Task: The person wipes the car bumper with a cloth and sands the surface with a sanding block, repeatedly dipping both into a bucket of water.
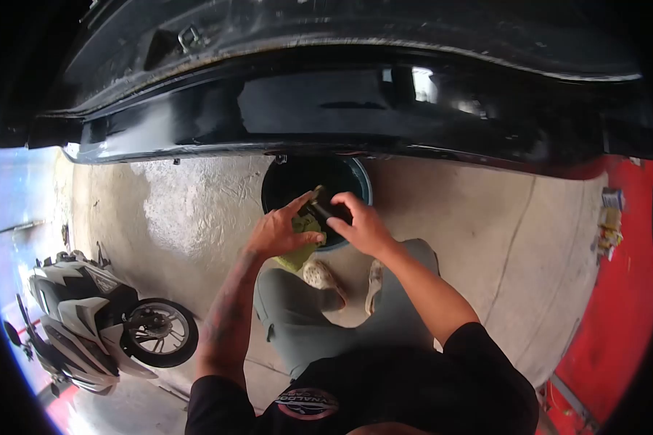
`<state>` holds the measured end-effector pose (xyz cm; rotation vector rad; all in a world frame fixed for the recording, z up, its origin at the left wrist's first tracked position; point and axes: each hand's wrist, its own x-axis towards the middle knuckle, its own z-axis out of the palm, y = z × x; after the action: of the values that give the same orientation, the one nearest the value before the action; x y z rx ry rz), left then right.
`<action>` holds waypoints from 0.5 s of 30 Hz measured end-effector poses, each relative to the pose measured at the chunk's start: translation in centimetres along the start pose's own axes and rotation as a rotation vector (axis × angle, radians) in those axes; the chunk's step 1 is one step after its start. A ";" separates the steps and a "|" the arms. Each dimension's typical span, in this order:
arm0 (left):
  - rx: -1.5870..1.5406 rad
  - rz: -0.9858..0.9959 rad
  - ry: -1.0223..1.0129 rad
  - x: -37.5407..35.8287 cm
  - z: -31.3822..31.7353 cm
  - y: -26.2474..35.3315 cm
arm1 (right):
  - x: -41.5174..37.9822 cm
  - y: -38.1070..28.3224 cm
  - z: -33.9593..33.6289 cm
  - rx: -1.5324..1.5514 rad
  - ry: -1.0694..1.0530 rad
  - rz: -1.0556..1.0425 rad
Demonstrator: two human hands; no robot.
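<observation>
My left hand (277, 230) is over the near left side of a dark round tub (368, 192). Its thumb and forefinger are stretched apart around a yellow-green cloth (295, 257), which hangs below the palm over the tub's rim. My right hand (361, 228) curls its fingers and thumb around a dark, block-like piece (332, 209) above the tub. The left fingertips meet that piece at its yellowish far edge. Exactly what the piece is cannot be made out. The tub's inside is dark.
A glossy black car bumper (305, 109) spans the view just beyond the tub. On the left a white and black motorcycle (87, 312) is parked. My shoes (323, 279) are close to the tub on the concrete floor (457, 217). Small packages (609, 225) lie by a red surface (624, 304).
</observation>
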<state>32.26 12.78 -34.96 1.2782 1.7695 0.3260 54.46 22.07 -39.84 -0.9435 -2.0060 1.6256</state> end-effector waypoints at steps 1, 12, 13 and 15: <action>0.092 -0.042 0.006 2.0 1.0 -1.9 | 1.0 3.2 0.6 -0.133 0.080 -0.079; 0.501 -0.158 -0.155 18.3 12.6 -17.7 | 4.2 14.2 3.0 -0.384 0.163 -0.351; 0.456 -0.021 -0.109 20.2 15.2 -22.5 | 4.3 14.3 3.0 -0.348 0.191 -0.354; 0.387 0.164 -0.067 22.5 19.6 -28.8 | 4.5 13.9 2.9 -0.346 0.205 -0.341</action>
<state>28.36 14.32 -76.21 1.6924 1.7263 0.0275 53.01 24.63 -54.46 -0.7863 -2.1948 0.9830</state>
